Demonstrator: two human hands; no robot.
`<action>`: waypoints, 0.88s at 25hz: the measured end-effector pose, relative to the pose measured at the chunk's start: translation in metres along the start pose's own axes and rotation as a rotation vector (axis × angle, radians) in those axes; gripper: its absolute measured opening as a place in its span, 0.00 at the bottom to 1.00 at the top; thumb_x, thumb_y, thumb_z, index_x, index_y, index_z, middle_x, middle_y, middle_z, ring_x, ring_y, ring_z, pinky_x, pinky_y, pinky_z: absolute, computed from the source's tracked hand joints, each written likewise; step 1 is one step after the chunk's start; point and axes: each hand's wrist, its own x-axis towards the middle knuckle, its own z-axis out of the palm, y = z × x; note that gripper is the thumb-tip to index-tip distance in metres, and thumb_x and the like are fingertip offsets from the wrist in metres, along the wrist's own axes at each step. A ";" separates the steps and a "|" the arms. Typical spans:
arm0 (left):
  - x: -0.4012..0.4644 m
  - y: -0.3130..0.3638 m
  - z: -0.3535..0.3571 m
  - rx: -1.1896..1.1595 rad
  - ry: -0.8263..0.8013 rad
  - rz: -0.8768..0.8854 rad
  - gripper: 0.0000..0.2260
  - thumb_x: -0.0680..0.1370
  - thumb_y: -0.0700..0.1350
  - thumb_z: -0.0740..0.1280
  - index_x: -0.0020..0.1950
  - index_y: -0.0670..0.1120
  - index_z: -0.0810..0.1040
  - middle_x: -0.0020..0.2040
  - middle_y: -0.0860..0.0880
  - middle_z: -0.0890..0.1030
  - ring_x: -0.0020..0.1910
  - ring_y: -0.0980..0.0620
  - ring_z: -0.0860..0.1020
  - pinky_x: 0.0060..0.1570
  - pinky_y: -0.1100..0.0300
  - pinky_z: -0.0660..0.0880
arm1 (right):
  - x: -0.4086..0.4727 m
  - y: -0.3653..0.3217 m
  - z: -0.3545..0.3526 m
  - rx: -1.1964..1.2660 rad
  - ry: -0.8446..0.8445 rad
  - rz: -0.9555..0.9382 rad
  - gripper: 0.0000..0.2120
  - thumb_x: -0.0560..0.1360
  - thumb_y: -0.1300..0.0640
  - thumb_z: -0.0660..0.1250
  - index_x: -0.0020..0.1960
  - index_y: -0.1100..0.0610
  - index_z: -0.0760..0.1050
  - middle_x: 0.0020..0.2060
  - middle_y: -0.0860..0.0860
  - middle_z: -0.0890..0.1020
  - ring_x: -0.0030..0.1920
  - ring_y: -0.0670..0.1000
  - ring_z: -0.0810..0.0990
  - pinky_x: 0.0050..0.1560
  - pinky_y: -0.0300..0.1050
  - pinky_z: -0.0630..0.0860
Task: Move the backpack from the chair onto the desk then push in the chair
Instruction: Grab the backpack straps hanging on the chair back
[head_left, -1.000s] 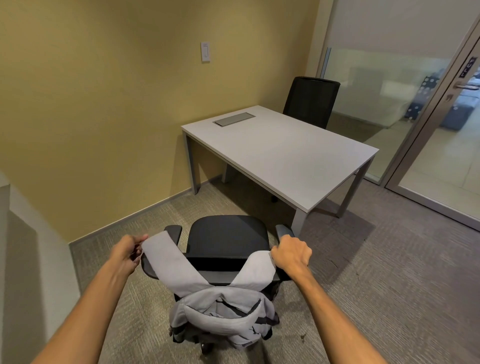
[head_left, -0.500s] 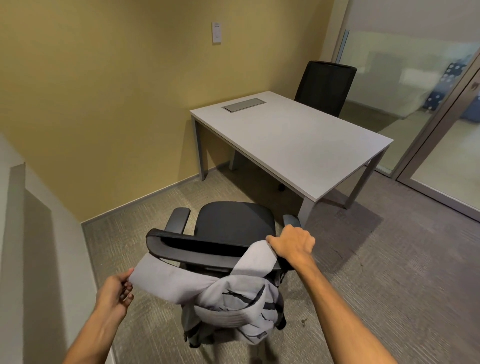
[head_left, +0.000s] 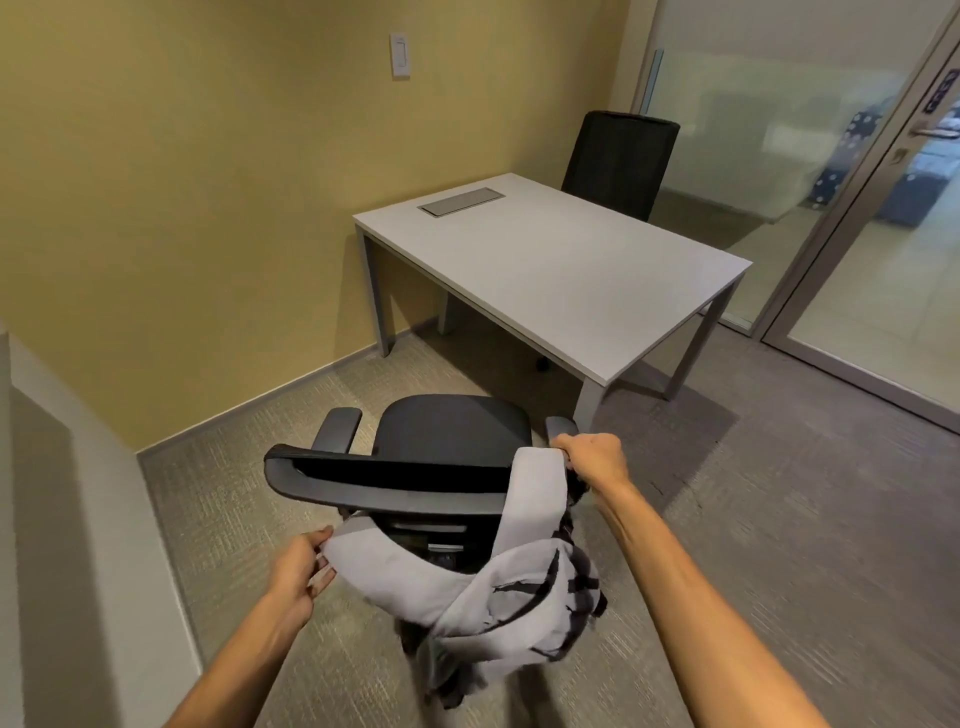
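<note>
While both straps are gripped, the backpack (head_left: 511, 613) hangs behind the backrest of the near chair (head_left: 415, 467), clear of the seat and above the carpet (head_left: 753, 519).

Left hand (head_left: 301, 566): left of and below the chair's backrest; fingers closed on the end of the left strap (head_left: 384, 566), which runs under the backrest rim to the bag.

Near chair: black, armrests either side, seat facing the desk, standing apart from it on the carpet.

Backpack: grey with black trim, slumped, behind and to the right of the chair's backrest.

Right hand (head_left: 597, 460): at the right end of the chair's backrest, beside the right armrest; fingers clenched on the right strap (head_left: 535, 488), which is looped over the backrest corner.

Desk (head_left: 561, 270): beyond the chair, white surface with a grey inset panel (head_left: 461, 201).

Second chair (head_left: 618, 161): black, beyond the desk's far side.
</note>
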 end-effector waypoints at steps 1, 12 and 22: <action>-0.003 -0.003 0.008 0.017 -0.022 0.005 0.08 0.80 0.38 0.60 0.45 0.45 0.77 0.39 0.49 0.81 0.35 0.54 0.78 0.32 0.62 0.74 | -0.002 0.005 -0.008 0.171 0.027 0.063 0.10 0.70 0.62 0.72 0.32 0.61 0.75 0.28 0.55 0.73 0.28 0.52 0.69 0.31 0.44 0.68; -0.040 -0.075 0.123 0.286 -0.195 0.002 0.08 0.80 0.44 0.65 0.44 0.41 0.77 0.39 0.42 0.77 0.38 0.45 0.74 0.39 0.55 0.71 | -0.019 0.021 -0.101 0.936 0.248 0.265 0.09 0.74 0.65 0.70 0.36 0.60 0.75 0.19 0.50 0.74 0.14 0.42 0.68 0.16 0.32 0.67; -0.111 -0.117 0.199 0.520 -0.992 0.364 0.50 0.63 0.55 0.80 0.77 0.58 0.53 0.74 0.58 0.67 0.71 0.62 0.68 0.66 0.65 0.68 | -0.027 -0.073 -0.220 1.295 0.294 -0.110 0.05 0.76 0.69 0.66 0.42 0.64 0.75 0.20 0.51 0.76 0.19 0.43 0.74 0.23 0.31 0.73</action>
